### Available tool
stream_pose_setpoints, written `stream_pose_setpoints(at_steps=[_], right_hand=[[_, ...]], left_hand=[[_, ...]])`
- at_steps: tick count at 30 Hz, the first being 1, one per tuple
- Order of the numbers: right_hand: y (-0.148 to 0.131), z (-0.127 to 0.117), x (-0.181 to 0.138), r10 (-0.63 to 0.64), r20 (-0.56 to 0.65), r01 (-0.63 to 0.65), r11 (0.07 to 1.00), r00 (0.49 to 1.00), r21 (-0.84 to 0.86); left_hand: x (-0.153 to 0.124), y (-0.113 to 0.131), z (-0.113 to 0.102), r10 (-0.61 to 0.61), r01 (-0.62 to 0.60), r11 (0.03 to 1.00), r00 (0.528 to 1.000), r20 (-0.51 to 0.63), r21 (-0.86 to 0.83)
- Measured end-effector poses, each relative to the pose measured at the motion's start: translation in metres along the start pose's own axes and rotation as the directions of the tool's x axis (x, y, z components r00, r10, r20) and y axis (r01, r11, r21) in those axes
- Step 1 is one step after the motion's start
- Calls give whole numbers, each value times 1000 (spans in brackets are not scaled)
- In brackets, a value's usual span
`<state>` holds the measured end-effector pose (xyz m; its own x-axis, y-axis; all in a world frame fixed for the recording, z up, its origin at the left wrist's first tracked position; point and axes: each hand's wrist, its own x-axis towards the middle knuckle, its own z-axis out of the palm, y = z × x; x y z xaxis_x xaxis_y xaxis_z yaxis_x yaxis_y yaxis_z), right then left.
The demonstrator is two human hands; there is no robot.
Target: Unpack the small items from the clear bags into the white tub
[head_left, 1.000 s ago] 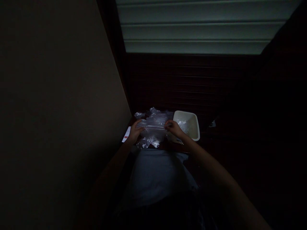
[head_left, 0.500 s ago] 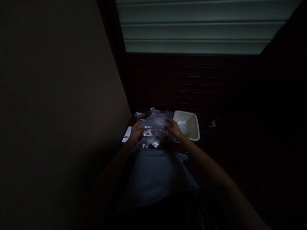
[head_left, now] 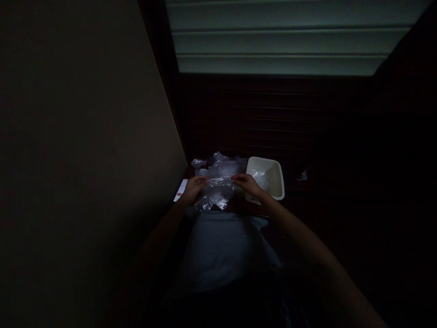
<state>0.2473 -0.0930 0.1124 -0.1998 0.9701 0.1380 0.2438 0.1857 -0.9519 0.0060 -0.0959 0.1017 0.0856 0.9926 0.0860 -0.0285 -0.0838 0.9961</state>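
Observation:
The scene is very dark. My left hand (head_left: 193, 187) and my right hand (head_left: 248, 184) each pinch one end of a clear plastic bag (head_left: 220, 180), holding it stretched between them. Under it lies a heap of more clear plastic bags (head_left: 215, 164) on a dark table. A white square tub (head_left: 274, 176) stands just right of my right hand, with some crumpled clear plastic inside it.
A pale wall (head_left: 85, 136) closes off the left side. A window blind (head_left: 280, 36) hangs above dark panelling at the back. A white paper with a red mark (head_left: 180, 191) lies by my left wrist. A small pale object (head_left: 303, 175) sits further right.
Both hands have drawn slightly towards me and closer together, pulling the bag taut between pinched fingers.

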Motion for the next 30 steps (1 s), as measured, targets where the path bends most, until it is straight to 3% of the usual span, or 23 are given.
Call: stream_pose_setpoints(at_steps=[5, 12, 17, 20, 26, 30], right_hand=[[-1, -3, 0, -44, -15, 43, 994, 999, -97], [0, -6, 0, -135, 1, 132, 967, 991, -218], [-2, -6, -1, -171, -11, 162, 950, 985, -266], [-2, -5, 0, -192, 5, 182, 924, 981, -335], [0, -5, 0, -211, 97, 232, 864, 973, -446], [4, -8, 0, -224, 95, 240, 820, 970, -521]], left_hand=[[2, -3, 0, -28, 23, 996, 998, 57, 90], [5, -7, -4, 120, -133, 977, 989, 85, 168], [5, -5, -4, 78, -91, 974, 994, 71, 209], [4, -5, -2, 68, -81, 963, 996, 60, 259], [6, -9, -2, 162, -176, 914, 984, 71, 366], [8, -10, -5, 129, -162, 886, 986, 103, 435]])
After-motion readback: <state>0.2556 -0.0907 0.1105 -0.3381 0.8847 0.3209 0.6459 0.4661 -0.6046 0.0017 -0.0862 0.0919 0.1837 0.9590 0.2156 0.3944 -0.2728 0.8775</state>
